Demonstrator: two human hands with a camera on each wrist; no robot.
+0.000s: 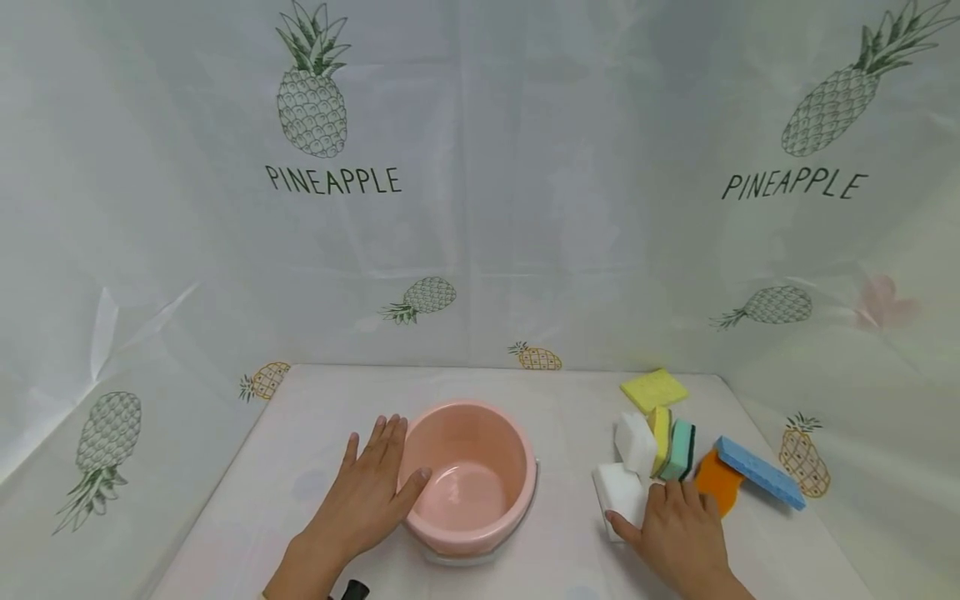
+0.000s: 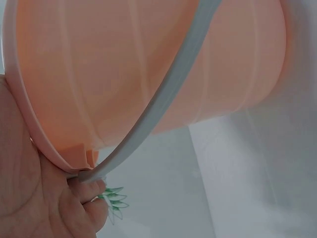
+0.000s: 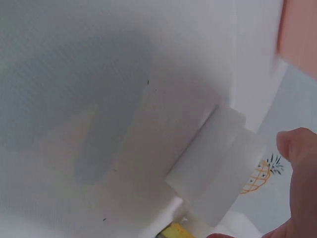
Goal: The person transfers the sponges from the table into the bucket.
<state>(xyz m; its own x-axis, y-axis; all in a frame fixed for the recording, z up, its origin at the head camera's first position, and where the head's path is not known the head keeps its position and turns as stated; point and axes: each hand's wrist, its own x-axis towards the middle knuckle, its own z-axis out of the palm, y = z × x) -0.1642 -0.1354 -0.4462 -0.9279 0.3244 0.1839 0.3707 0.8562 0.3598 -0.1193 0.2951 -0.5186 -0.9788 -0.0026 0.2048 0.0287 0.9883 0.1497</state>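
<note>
Left hand (image 1: 362, 500) lies palm down on the left rim of the pink bucket (image 1: 465, 543); its fingers (image 1: 384, 454) are straight and near together, thumb (image 1: 414, 490) spread away over the opening; left wrist view shows the palm against the rim and fingertips by the joint of the grey handle (image 2: 166, 94), which hangs slanting down the bucket's outer wall; black item (image 1: 356, 590) by that wrist, partly cut off.

Right hand (image 1: 682, 533) is over the right-hand group of sponges, back up, thumb set wide of the other fingers; nothing gripped; thumb overlaps the lower white block (image 1: 613, 487) in the head view, contact cannot be told; fingertips just beside the green sponge (image 1: 681, 450).

Bucket stands upright mid-surface, well apart from the sponges; upper white block (image 1: 636, 444) is tilted at the lower one's far end; yellow sponge (image 1: 662, 432) between it and the green one; blue sponge (image 1: 761, 473) overlaps the orange piece (image 1: 718, 483) to the right; flat yellow piece (image 1: 654, 389) at the back.

Pale surface (image 1: 570, 550); pineapple-print sheet (image 1: 540, 217) behind and at both sides.
</note>
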